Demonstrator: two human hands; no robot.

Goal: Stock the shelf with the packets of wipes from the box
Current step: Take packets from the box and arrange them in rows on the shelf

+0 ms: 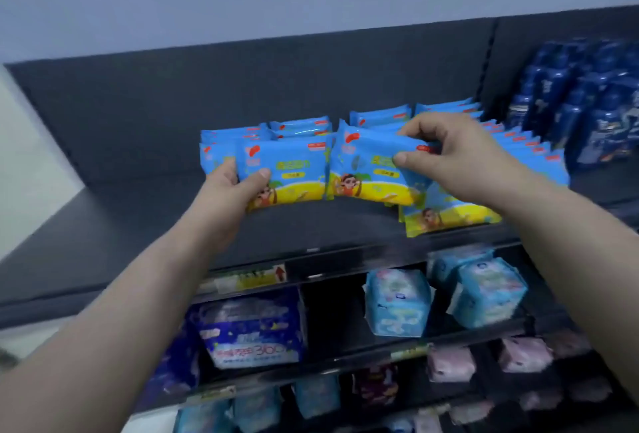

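Note:
Blue and yellow packets of wipes stand in rows on the dark top shelf (145, 218). My left hand (231, 187) grips the lower left corner of the front packet of the left row (287, 170), thumb on its face. My right hand (449, 152) pinches the upper right part of the front packet of the middle row (366, 170), fingers over its top edge. A further row of packets (525, 152) leans behind my right hand, and one packet (449, 215) lies tilted at the shelf's front. The box is not in view.
Dark blue packs (587, 107) fill the top shelf's right end. Below, a shelf holds a dark blue pack (252, 329) and light blue packs (397, 301); lower shelves carry pink packs (449, 363). The top shelf's left part is bare.

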